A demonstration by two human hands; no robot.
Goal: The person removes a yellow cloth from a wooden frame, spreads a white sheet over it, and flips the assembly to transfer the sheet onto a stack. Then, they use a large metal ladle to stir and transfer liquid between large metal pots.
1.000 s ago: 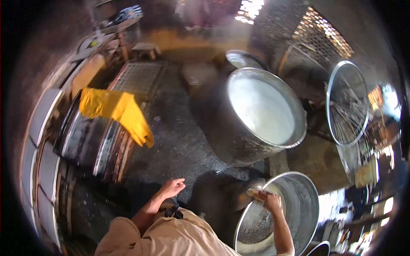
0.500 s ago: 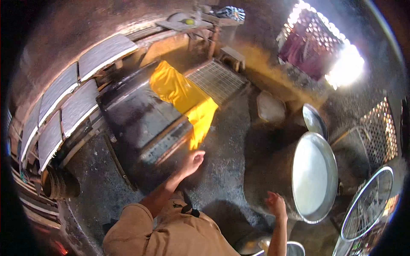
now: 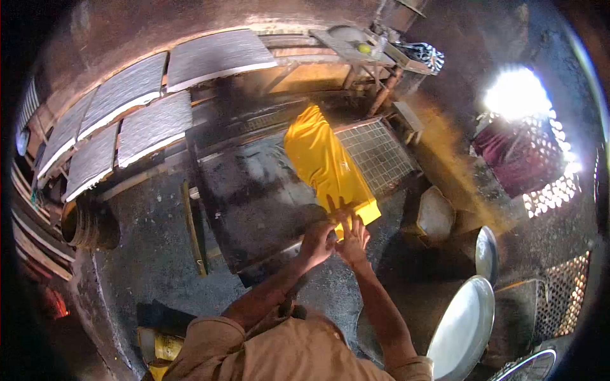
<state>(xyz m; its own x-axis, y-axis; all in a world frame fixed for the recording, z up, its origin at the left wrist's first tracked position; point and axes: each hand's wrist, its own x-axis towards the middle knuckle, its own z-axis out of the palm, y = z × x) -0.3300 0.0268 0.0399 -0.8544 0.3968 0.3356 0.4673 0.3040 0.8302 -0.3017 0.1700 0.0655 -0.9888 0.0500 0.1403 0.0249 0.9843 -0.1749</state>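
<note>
A bright yellow cloth (image 3: pixel 327 159) lies draped over the right part of a dark, wet-looking low table (image 3: pixel 248 209), its lower end hanging at the near edge. At that lower end my left hand (image 3: pixel 318 244) has its fingers curled in at the cloth's edge, closed on it as far as I can see. Beside it, my right hand (image 3: pixel 354 242) touches the same edge with fingers stretched out and spread over the cloth. The two hands are close together, and the fingertips are partly in shadow.
Grey sheets (image 3: pixel 136 76) lie on racks at the left and back. A wire grid (image 3: pixel 376 155) adjoins the table's right side. A large metal vessel with pale liquid (image 3: pixel 462 327) stands at lower right. A bucket (image 3: pixel 92 225) is at left, with glowing embers (image 3: pixel 57 301) below.
Both hands have come forward and together to the yellow cloth's lower end; earlier they were apart, the right beside the large vessel. The view has shifted left and nearer to the table.
</note>
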